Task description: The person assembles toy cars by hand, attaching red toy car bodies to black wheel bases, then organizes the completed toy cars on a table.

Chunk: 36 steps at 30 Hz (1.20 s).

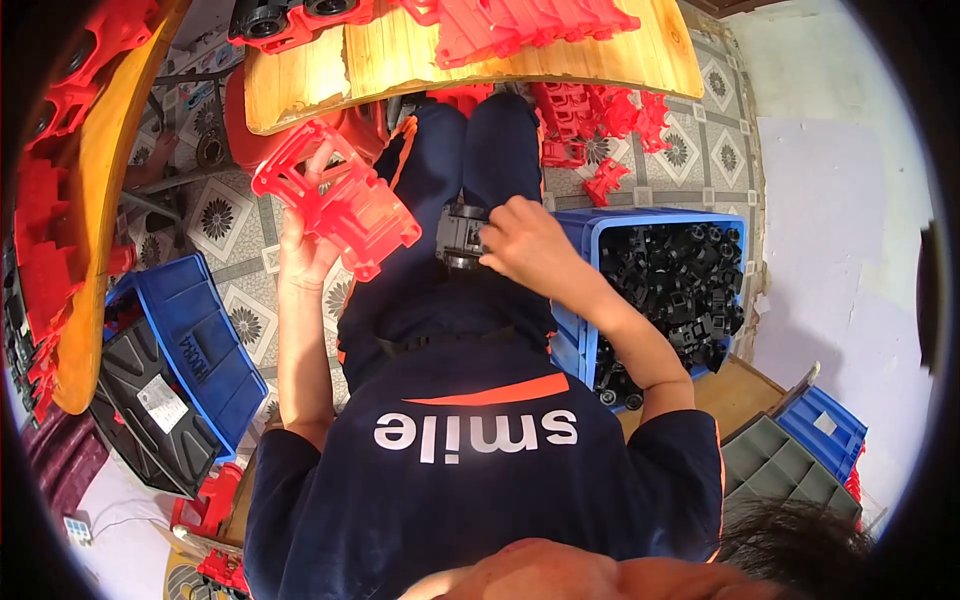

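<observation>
My left hand [308, 250] is raised over the floor to the left of my lap. It is closed around a red plastic toy vehicle body [365, 215], with an open frame at its far end and a boxy part at its near end. Above my thighs, my right hand [535, 248] grips a black toy wheel chassis [457, 238] by its right side; wheels show at its far and near ends. The fingertips of that hand are partly hidden. The two parts are apart from each other.
A blue crate [592, 222] to my right holds many black wheeled parts [672, 290]. Red parts lie on the wooden table [390, 65] ahead and the wooden board [92, 290] at left. More red pieces [605, 182] are on the tiled floor. Another blue crate [215, 340] stands at left.
</observation>
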{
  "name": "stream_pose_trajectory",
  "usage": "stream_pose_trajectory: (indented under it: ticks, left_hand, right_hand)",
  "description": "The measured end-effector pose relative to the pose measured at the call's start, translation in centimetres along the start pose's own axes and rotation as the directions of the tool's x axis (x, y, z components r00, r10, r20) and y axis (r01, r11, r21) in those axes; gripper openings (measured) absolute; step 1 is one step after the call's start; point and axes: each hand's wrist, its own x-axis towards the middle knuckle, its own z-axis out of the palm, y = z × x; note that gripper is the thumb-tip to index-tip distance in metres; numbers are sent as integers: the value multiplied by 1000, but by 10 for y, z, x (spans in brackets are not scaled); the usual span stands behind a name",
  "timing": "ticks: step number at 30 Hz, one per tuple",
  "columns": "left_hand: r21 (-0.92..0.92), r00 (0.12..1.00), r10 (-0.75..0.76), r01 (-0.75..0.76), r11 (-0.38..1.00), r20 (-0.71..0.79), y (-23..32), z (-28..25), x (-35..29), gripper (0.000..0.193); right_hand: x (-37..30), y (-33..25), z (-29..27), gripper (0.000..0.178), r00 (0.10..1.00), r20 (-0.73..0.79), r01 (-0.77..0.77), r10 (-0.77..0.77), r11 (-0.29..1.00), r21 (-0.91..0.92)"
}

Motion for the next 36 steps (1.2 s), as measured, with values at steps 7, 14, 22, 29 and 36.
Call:
stream_pose_trajectory:
  ticks: [7,14,22,29,36]
  left_hand:
    - [-206,993,-113,119,971,41,-24,-12,7,96]
    - [-160,982,-191,190,969,10,-41,-20,4,81]
    - [-43,993,-74,71,997,-87,-30,-26,-4,82]
    - [-22,996,-2,0,1000,-94,-20,-29,-1,83]
    - [-30,995,78,-80,996,-67,-12,3,4,82]
  right_hand:
    - [-18,42,5,18,838,207,-368,505,242,898]
    - [-10,33,19,16,814,-279,-394,509,837,379]
    - [32,21,41,25,963,-250,171,-100,944,281]
    - [37,27,55,30,994,5,103,-110,949,297]
    - [12,16,-39,19,914,-271,-110,300,830,547]
